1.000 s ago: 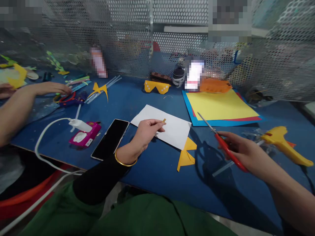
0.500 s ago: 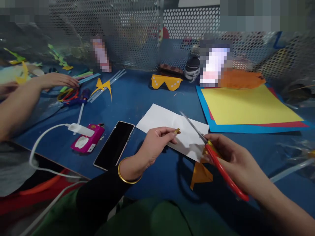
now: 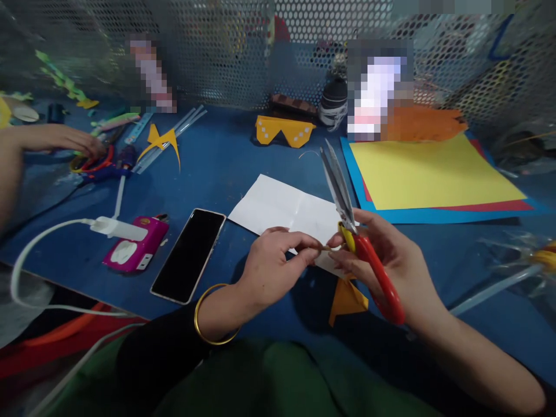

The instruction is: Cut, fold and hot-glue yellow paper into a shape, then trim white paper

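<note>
My left hand (image 3: 273, 263) pinches one end of a small yellowish-brown strip (image 3: 325, 248) over the white paper (image 3: 278, 200). At the strip's other end are the fingertips of my right hand (image 3: 386, 255), which also holds red-handled scissors (image 3: 377, 275). The scissor blades point up and away, slightly apart. Below my right hand's fingers, a folded orange-yellow paper piece (image 3: 347, 301) is partly hidden. A gold bangle (image 3: 208, 333) circles my left wrist.
A black-screened phone (image 3: 189, 255) and a magenta socket block (image 3: 134, 246) lie left. Behind is a yellow mask-like cutout (image 3: 284, 131); coloured sheets (image 3: 434, 174) lie right. Another person's hand (image 3: 69, 139) touches cords near a glue gun (image 3: 117, 168) at far left.
My hands have come together at the small strip. The scissors have turned more upright and their blades have parted. The whole view has shifted slightly.
</note>
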`<state>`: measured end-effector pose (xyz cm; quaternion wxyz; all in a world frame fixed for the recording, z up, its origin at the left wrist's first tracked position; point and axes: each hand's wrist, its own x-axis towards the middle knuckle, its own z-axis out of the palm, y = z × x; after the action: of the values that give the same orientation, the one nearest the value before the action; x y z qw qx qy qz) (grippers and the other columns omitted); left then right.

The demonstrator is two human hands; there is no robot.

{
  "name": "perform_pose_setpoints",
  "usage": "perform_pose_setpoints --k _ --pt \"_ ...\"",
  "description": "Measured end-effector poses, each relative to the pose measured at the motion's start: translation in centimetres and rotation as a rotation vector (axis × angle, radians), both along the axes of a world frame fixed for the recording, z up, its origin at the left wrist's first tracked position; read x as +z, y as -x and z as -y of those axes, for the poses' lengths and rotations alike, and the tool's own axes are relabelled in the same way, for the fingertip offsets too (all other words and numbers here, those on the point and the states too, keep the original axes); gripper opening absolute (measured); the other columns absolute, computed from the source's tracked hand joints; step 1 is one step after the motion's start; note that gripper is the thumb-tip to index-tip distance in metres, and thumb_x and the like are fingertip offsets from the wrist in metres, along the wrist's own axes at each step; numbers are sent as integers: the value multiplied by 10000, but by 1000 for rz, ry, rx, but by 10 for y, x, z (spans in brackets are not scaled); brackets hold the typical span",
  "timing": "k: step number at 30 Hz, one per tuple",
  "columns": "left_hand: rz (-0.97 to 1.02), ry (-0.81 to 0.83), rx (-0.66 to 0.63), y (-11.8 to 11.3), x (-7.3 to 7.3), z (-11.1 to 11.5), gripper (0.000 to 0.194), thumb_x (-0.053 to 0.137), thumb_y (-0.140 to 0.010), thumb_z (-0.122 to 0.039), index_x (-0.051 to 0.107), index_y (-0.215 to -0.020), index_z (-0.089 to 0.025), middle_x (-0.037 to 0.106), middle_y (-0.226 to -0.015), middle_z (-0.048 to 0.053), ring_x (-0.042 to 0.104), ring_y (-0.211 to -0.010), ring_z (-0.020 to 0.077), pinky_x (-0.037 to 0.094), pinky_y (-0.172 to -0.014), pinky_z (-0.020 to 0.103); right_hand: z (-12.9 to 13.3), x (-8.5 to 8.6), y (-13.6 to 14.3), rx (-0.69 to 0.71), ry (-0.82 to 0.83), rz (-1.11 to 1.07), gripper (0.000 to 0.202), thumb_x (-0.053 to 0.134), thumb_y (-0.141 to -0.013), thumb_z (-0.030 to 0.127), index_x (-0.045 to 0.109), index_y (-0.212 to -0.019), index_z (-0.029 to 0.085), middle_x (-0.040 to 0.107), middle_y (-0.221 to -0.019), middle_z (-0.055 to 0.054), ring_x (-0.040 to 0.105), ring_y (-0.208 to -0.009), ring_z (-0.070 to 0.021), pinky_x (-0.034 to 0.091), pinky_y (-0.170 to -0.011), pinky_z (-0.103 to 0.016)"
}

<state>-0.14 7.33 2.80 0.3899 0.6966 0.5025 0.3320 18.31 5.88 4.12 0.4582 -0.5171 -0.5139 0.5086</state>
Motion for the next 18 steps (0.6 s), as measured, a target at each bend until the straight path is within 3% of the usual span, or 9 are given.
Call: perform_pose_setpoints --k 8,13,18 --pt "40 112 -49 -2 8 1 128 644 -842 -157 754 -819 -220 746 -709 -18 671 -772 167 478 -821 333 4 -2 -2 20 28 16 513 808 -762 415 573 -1186 245 689 -806 2 660 -602 -148 601 -585 -297" --pt "50 147 -37 -2 7 1 140 629 -839 -159 756 -819 -213 758 -749 -3 678 -770 166 484 -787 319 5 -8 -4 74 15 13 469 816 -764 347 587 -1161 248 687 -863 -4 677 -701 -151 599 -639 -290" --pt "35 105 -76 -1 7 2 160 633 -838 -138 766 -818 -224 737 -679 -27 653 -746 154 463 -772 304 4 -9 -4 98 35 -22 406 779 -801 305 588 -1149 225 664 -811 21 630 -629 -109 564 -593 -248"
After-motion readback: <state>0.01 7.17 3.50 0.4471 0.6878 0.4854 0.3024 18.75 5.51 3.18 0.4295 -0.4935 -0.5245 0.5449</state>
